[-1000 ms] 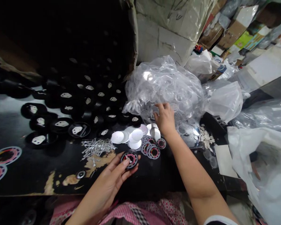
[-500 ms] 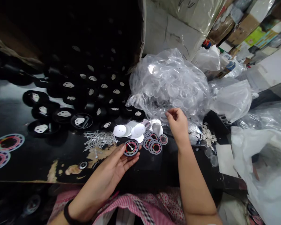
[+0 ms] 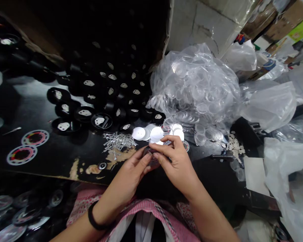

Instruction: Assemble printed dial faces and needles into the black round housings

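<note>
Partly hidden by my fingers, a small round black dial gauge is held in front of me. My left hand is closed around its left side and underneath, thumb on the rim. Thumb and fingertips of my right hand pinch a clear round cover against the gauge's face; the cover is mostly hidden. Just beyond lie white discs and printed dial rings, partly behind my right hand. A pile of small white pointers is left of them.
Black round housings with pale plates fill the back left. Behind my hands sits a plastic bag of clear covers. Two larger dial rings lie at left, small pale metal plates at right. A white bag hangs near the right edge.
My right hand has come from the bag of clear covers to the gauge in my left hand. The left fingers have closed around the gauge. The view has shifted left.
</note>
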`<state>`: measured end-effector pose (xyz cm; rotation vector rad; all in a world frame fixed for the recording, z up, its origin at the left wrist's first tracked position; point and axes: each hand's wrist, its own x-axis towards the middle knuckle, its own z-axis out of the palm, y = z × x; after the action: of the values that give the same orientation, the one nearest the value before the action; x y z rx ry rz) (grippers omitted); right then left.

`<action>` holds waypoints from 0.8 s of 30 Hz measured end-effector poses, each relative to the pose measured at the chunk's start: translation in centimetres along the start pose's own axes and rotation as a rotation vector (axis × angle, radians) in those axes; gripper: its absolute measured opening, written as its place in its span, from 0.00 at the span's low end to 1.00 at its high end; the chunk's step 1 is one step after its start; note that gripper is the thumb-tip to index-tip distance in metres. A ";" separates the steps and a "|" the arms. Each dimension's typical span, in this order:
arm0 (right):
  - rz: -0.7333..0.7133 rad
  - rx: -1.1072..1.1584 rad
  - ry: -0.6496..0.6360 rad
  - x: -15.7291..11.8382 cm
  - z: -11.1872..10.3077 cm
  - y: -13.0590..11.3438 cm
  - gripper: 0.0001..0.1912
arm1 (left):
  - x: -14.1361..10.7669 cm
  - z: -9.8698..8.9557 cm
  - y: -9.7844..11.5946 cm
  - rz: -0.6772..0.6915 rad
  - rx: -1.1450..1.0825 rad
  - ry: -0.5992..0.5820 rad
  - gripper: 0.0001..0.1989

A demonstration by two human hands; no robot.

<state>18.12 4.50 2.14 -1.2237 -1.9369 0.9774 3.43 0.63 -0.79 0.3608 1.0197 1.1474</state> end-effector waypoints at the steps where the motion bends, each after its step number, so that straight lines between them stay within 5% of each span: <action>1: 0.021 -0.002 0.002 0.1 0.0 -0.1 0.12 | -0.1 -0.1 0.0 0.017 0.058 -0.005 0.19; 5: 0.078 -0.159 0.039 0.8 0.3 -0.6 0.20 | -0.7 -0.1 0.0 0.080 0.242 0.017 0.21; 11: -0.040 -0.313 0.077 1.3 2.7 -0.9 0.26 | -1.1 -0.4 0.5 0.143 0.364 0.100 0.20; 15: -0.033 -0.107 -0.232 1.4 2.7 -0.9 0.20 | -4.3 -7.1 0.6 0.144 0.599 0.229 0.19; 17: -0.010 0.024 -0.242 1.5 2.2 -0.8 0.15 | -6.5 -11.2 0.8 0.168 0.718 0.464 0.19; 19: 0.028 0.060 -0.178 1.7 2.1 -0.8 0.14 | -7.8 -13.6 1.3 0.339 0.945 0.610 0.19; 21: 0.019 0.035 -0.227 1.9 2.4 -1.2 0.12 | -7.1 -13.5 2.0 0.540 1.088 0.610 0.20; 24: -0.052 0.014 -0.387 1.9 3.0 -1.9 0.09 | -2.5 -10.0 3.4 0.633 1.043 0.367 0.21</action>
<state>14.07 4.98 2.44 -1.0260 -2.2368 1.2709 -6.74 -2.59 -2.50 1.4129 1.8799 1.1603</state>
